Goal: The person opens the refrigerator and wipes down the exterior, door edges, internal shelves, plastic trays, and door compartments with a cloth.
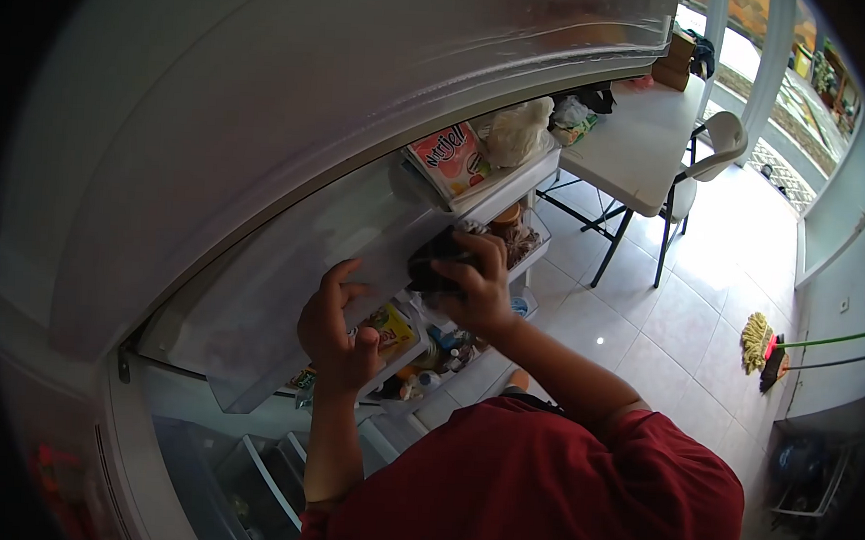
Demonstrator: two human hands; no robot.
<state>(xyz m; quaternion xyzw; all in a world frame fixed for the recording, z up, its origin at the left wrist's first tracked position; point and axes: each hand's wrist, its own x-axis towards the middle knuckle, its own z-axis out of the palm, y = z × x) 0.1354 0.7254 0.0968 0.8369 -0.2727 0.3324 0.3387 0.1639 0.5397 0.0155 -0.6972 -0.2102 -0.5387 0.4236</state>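
Observation:
My right hand (478, 284) is closed on a dark, almost black item (431, 260) at the shelves of an opened fridge door; its kind I cannot make out. My left hand (338, 326) is raised beside it with fingers apart and nothing in it, in front of a clear plastic door bin (264, 359). A Nutrijell box (450, 163) and a whitish plastic bag (518, 134) sit in the upper bin. Below, a yellow packet (389, 328) shows near my left hand, and a brown-lidded jar (507, 217) stands beyond my right.
Fridge drawers (259, 475) lie at lower left. Beyond the door stand a white table (631, 153) with bags on it and a folding chair (713, 157). A mop (758, 337) and a broom rest on the tiled floor (643, 323) by the right wall.

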